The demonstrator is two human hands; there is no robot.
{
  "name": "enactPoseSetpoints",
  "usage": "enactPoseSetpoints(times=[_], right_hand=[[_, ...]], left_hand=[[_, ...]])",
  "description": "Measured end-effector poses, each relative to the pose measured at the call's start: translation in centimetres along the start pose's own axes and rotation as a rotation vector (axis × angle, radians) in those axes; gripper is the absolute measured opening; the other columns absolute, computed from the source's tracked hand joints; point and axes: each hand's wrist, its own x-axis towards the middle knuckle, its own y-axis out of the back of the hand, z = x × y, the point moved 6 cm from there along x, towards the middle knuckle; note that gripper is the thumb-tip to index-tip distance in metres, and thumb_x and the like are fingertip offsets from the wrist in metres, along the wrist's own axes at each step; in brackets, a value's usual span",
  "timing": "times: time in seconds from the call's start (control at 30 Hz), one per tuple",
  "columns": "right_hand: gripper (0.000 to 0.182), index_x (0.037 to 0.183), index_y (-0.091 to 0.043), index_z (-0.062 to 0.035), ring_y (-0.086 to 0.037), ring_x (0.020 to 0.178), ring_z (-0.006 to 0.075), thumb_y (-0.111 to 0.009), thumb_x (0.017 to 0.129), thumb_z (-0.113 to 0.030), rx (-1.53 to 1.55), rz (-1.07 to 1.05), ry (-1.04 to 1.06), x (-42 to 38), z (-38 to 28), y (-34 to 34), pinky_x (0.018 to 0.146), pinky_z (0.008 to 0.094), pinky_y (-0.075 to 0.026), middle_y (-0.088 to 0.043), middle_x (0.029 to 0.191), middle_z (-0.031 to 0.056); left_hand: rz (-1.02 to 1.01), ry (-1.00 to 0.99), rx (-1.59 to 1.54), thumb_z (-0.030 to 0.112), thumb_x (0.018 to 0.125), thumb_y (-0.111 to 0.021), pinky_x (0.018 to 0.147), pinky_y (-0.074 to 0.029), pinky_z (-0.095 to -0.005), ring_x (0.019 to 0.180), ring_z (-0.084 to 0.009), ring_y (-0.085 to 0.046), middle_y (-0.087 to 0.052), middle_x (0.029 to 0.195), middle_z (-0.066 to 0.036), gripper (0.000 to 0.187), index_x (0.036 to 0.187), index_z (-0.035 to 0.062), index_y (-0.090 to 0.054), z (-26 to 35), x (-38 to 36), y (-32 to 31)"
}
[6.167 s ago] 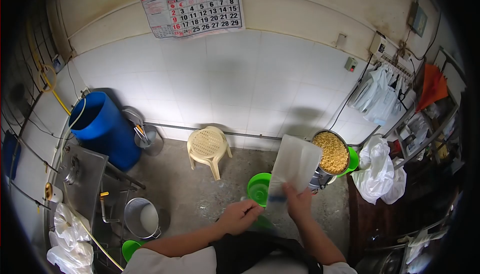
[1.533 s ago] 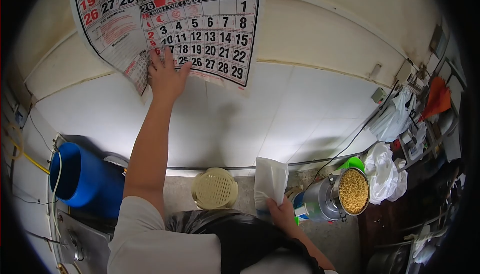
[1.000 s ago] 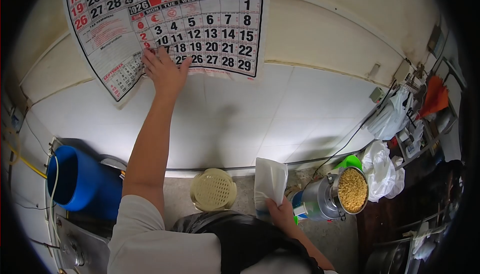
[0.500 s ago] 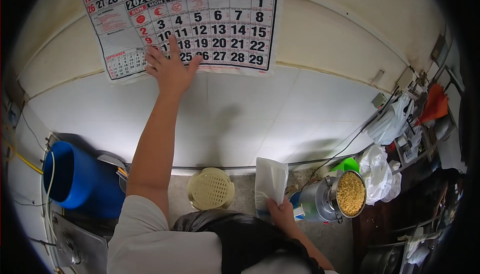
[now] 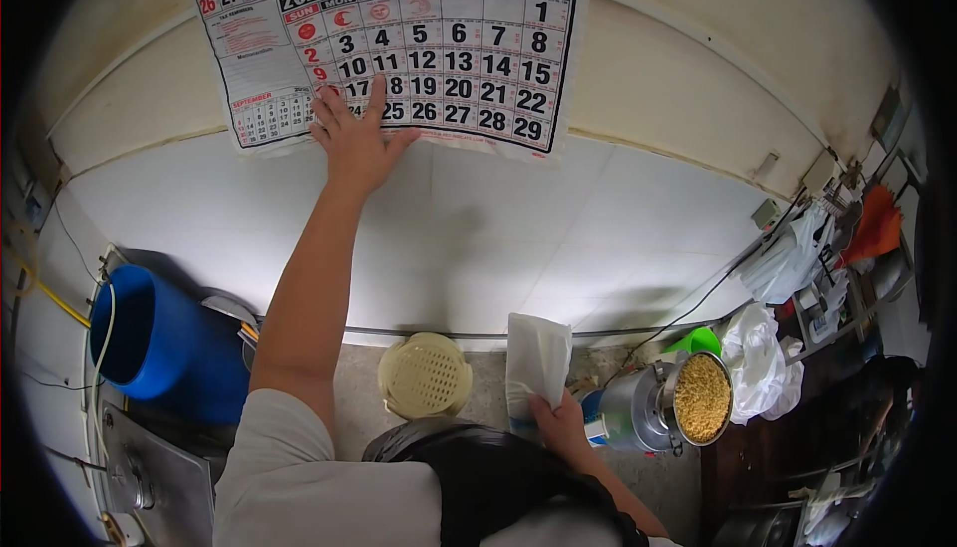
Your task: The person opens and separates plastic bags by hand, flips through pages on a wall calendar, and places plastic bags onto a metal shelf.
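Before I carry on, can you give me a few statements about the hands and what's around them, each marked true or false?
1. The left hand is spread over the lower part of the calendar. True.
2. The right hand is empty. False: the right hand holds a flat whitish item.
3. The blue drum is on the picture's right side. False: the blue drum is on the left.
4. The stool is left of the yellow grainy heap in the picture. True.

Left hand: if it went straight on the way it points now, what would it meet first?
Most likely the calendar: the left hand lies spread over its lower part and seems to touch it. Behind that is the wall; a single view leaves the depth unclear.
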Motion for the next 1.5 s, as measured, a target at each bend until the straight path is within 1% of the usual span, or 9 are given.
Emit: enactPoseSetpoints(times=[0.1,0.53,0.93,1.23,1.3,1.33,1.4,1.43,1.5], right_hand=[[0.030,0.122,-0.067,-0.0003,-0.064,0.089,0.0134,-0.067,0.101,-0.022,0.031,-0.029,-0.002,0.0,-0.5,-0.2,0.080,0.0332,-0.053,-0.071,0.095,0.0060],[0.031,0.122,-0.067,0.0006,-0.064,0.087,0.0146,-0.068,0.102,-0.023,0.031,0.020,0.002,-0.4,-0.2,0.3,0.078,0.0342,-0.053,-0.071,0.094,0.0063],[0.031,0.121,-0.067,0.0007,-0.065,0.088,0.0152,-0.067,0.102,-0.024,0.030,0.004,-0.011,-0.4,-0.1,0.3,0.079,0.0345,-0.052,-0.071,0.095,0.0075],[0.032,0.125,-0.067,0.0005,-0.067,0.098,0.0170,-0.066,0.102,-0.021,0.028,0.019,0.003,-0.2,-0.4,0.0,0.087,0.0349,-0.053,-0.073,0.106,0.0107],[0.032,0.126,-0.067,0.0006,-0.067,0.101,0.0175,-0.066,0.102,-0.020,0.051,0.009,0.006,-0.1,-0.6,-0.1,0.089,0.0349,-0.053,-0.074,0.108,0.0113],[0.032,0.126,-0.067,0.0006,-0.067,0.101,0.0175,-0.066,0.102,-0.020,0.051,0.013,0.004,0.0,-0.6,-0.1,0.089,0.0349,-0.053,-0.074,0.108,0.0113],[0.032,0.127,-0.066,0.0007,-0.066,0.101,0.0175,-0.067,0.102,-0.020,0.026,-0.003,0.007,0.1,-0.6,-0.3,0.089,0.0350,-0.053,-0.074,0.109,0.0112],[0.032,0.127,-0.066,0.0007,-0.066,0.101,0.0175,-0.067,0.102,-0.020,0.023,0.001,0.004,0.2,-0.5,-0.4,0.089,0.0350,-0.053,-0.074,0.109,0.0112],[0.032,0.127,-0.066,0.0006,-0.066,0.102,0.0169,-0.067,0.102,-0.019,0.014,0.002,0.001,0.2,0.0,-0.7,0.090,0.0348,-0.053,-0.073,0.109,0.0107]], left_hand=[[0.039,0.006,0.041,0.082,0.089,-0.057,0.114,-0.009,-0.0808,0.150,-0.0706,-0.003,-0.003,0.161,-0.052,0.103,0.170,0.0302,-0.022,0.0,0.0,-0.5],[0.070,0.001,0.049,0.081,0.090,-0.057,0.113,-0.007,-0.0801,0.151,-0.0688,0.002,0.000,0.161,-0.052,0.105,0.170,0.0232,-0.022,0.3,-0.2,-1.0],[0.107,-0.033,0.055,0.079,0.091,-0.059,0.113,-0.007,-0.0799,0.150,-0.0703,-0.001,-0.003,0.161,-0.051,0.099,0.168,0.0249,-0.029,0.1,-0.5,-1.1],[0.095,-0.023,0.062,0.080,0.091,-0.057,0.113,-0.006,-0.0809,0.150,-0.0695,-0.004,-0.009,0.161,-0.051,0.100,0.168,0.0222,-0.030,1.1,-0.7,-0.2],[0.079,0.038,0.047,0.077,0.092,-0.059,0.114,-0.005,-0.0807,0.150,-0.0696,-0.004,-0.009,0.161,-0.050,0.102,0.166,0.0125,-0.031,2.2,-0.7,0.0],[0.078,0.035,0.044,0.077,0.092,-0.059,0.114,-0.005,-0.0807,0.150,-0.0696,-0.004,-0.009,0.161,-0.050,0.102,0.166,0.0125,-0.031,2.6,-0.4,-0.6],[0.228,0.021,-0.035,0.076,0.090,-0.063,0.115,-0.004,-0.0803,0.149,-0.0702,-0.005,-0.009,0.160,-0.052,0.113,0.164,-0.0002,-0.026,3.5,0.4,-1.2],[0.226,0.021,-0.039,0.076,0.090,-0.063,0.115,-0.004,-0.0803,0.149,-0.0702,-0.005,-0.009,0.160,-0.052,0.113,0.164,-0.0002,-0.026,4.5,1.0,-1.1],[0.227,0.170,-0.350,0.082,0.084,-0.066,0.115,0.002,-0.0810,0.148,-0.0728,0.003,-0.003,0.160,-0.053,0.129,0.160,-0.0104,-0.018,5.4,1.7,-1.2]])
